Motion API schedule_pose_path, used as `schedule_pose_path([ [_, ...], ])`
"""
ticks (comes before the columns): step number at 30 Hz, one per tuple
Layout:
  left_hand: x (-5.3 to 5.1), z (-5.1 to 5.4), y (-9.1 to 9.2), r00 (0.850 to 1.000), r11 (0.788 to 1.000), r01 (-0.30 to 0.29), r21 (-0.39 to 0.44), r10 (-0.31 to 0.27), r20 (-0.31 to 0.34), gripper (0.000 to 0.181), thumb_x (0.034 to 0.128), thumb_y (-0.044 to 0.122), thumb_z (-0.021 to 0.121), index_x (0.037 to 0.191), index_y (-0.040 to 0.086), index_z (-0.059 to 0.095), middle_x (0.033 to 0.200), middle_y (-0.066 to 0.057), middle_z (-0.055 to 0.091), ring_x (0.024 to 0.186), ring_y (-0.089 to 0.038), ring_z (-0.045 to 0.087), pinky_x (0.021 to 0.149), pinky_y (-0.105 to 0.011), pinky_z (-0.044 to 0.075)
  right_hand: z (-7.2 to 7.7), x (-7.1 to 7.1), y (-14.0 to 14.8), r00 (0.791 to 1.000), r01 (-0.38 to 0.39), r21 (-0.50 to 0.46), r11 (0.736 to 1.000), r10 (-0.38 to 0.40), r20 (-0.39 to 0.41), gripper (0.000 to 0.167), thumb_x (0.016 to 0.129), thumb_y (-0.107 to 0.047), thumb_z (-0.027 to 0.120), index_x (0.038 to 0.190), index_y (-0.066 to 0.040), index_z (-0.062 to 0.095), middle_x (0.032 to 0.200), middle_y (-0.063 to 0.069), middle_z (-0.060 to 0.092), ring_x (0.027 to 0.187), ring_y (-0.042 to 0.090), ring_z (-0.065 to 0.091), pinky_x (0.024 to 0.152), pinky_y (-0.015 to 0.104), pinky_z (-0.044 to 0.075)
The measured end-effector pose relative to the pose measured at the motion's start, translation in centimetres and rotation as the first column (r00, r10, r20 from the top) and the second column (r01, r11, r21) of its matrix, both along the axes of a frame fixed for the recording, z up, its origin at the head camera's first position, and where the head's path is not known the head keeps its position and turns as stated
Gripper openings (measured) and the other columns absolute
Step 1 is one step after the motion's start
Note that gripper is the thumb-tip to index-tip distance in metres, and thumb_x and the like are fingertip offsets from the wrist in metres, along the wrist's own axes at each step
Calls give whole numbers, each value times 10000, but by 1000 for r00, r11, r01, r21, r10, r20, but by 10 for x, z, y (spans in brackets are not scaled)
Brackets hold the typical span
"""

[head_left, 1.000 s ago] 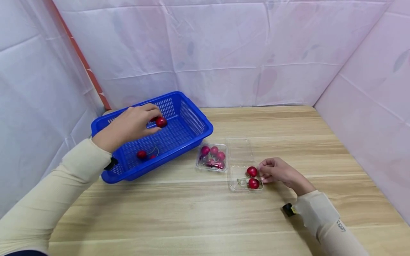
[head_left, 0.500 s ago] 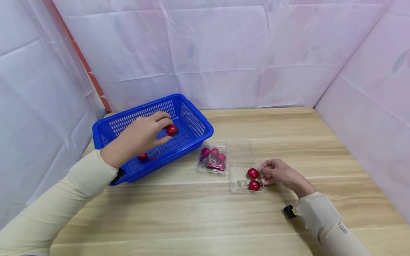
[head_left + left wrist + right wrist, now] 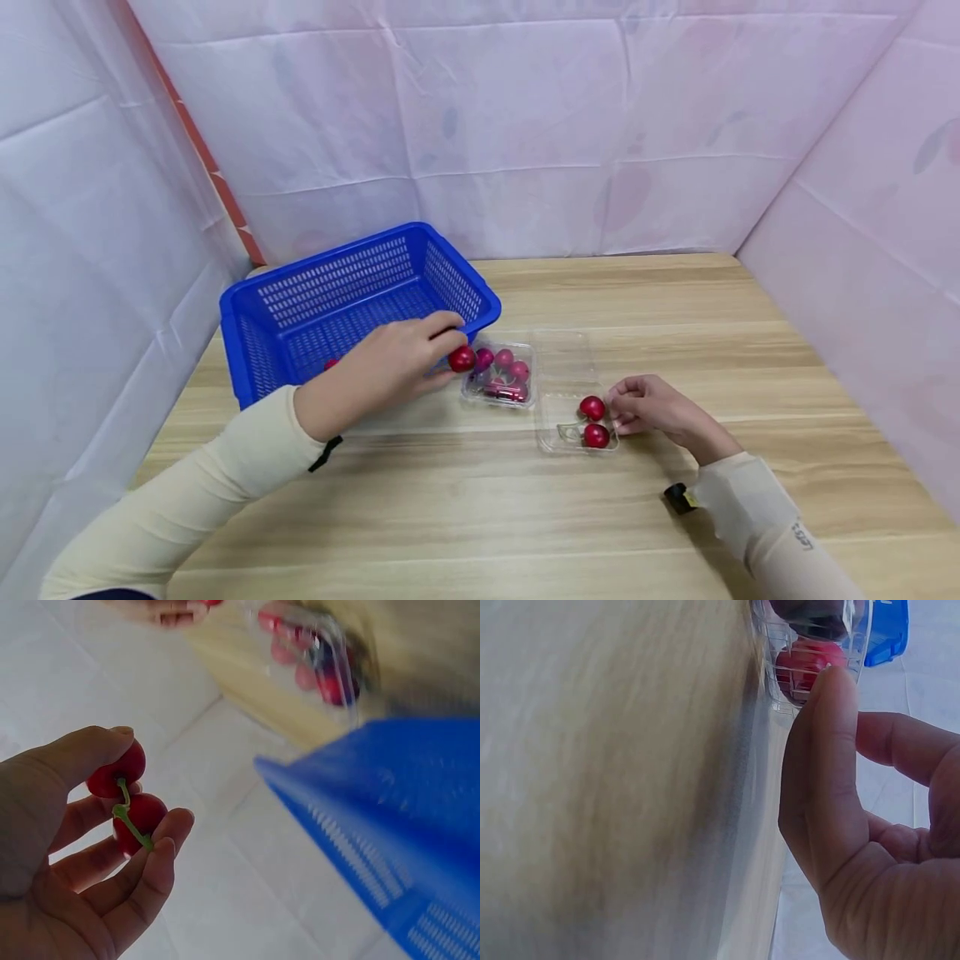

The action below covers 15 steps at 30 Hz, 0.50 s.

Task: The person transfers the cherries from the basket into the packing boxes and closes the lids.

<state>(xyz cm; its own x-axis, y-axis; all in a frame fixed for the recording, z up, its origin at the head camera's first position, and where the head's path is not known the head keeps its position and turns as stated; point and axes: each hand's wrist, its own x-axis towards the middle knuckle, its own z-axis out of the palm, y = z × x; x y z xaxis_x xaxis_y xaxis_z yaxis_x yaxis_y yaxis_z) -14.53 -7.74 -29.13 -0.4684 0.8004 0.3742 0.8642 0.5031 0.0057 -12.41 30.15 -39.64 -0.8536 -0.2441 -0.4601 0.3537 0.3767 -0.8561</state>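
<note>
Your left grip (image 3: 390,364) pinches a stem-joined cherry pair (image 3: 133,801) just left of the filled clear box (image 3: 491,401); the open clear box (image 3: 555,408) sits past that to the right, right grip (image 3: 654,410) at its outer edge; can't tell if it's pinching.

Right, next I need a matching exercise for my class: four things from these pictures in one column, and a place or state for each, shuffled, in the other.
Column one
1. Left hand
2. Blue plastic basket
3. Right hand
4. Clear box on the right

Column two
A. Has walls pierced with many small holes
B. Open, with two cherries inside
C. Holds a stemmed cherry pair
D. Fingers at a box's edge

Pairs: 1-C, 2-A, 3-D, 4-B
</note>
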Motion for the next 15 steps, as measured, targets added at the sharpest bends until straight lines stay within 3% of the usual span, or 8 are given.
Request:
schedule_pose_path([
  [7,8,-19,20,996,997,69,-27,-67,57,308,845,242,739,1111,111,657,1210,-62,589,841,-150,648,703,-267,562,0,-1,-1,1000,-4,1,1000,4,-6,216,978,-54,472,1079,135,497,829,64,583,728,125,608,679,268,566],
  [15,12,-34,44,993,991,90,-100,-81,90,363,870,308,709,1188,149,640,1237,-32,590,981,-155,633,846,-269,533,-1,0,0,1000,-7,0,1000,7,-2,221,978,-58,478,1083,136,493,828,65,584,729,127,611,682,274,567],
])
